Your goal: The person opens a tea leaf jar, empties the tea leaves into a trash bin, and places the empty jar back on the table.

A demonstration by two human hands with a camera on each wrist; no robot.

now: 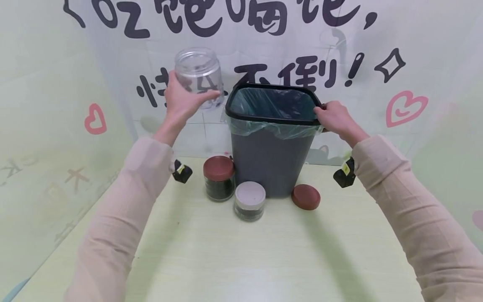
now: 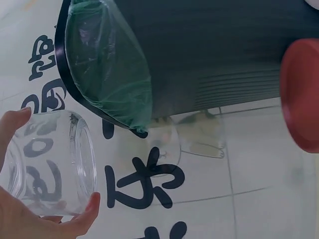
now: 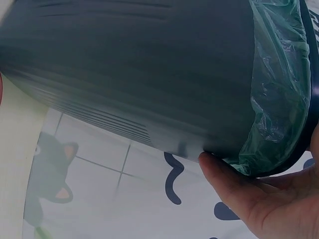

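My left hand (image 1: 185,98) grips a clear plastic jar (image 1: 198,69) without a lid, raised beside the trash can's upper left side. In the left wrist view the transparent jar (image 2: 55,162) has fingers and thumb around it, and nothing shows inside. A dark grey trash can (image 1: 268,161) stands upright with a black rim. A green plastic bag (image 1: 275,102) lines it, folded over the edge. My right hand (image 1: 333,119) holds the right end of the rim; in the right wrist view the thumb (image 3: 219,172) lies against the outer side.
A jar with a red lid (image 1: 219,178) and dark contents stands left of the can. A low jar with a pale lid (image 1: 250,201) sits in front. A loose red lid (image 1: 306,197) lies at the right on the table (image 1: 241,260). A printed wall sheet (image 1: 407,54) hangs behind.
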